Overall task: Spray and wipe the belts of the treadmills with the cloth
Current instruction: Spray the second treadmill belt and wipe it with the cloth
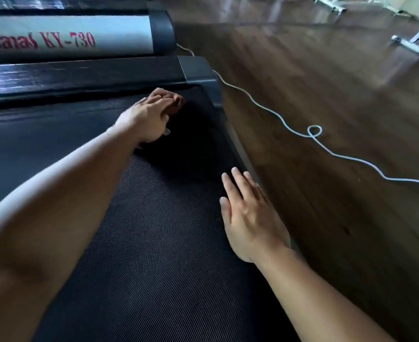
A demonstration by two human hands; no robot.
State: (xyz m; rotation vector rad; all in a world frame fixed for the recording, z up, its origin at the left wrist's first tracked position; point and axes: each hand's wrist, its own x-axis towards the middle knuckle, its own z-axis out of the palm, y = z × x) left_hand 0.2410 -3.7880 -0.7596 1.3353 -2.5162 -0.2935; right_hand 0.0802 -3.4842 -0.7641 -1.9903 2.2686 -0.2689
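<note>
Reaching forward over the treadmill belt, the left hand is clutching a brownish cloth bunched against the belt's far corner, while the right hand is lying flat, fingers straight, on the belt's right edge.

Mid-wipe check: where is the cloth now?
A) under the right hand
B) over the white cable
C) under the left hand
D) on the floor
C: the left hand holds the brownish cloth on the belt near its far end; the right hand lies flat, empty.
</note>
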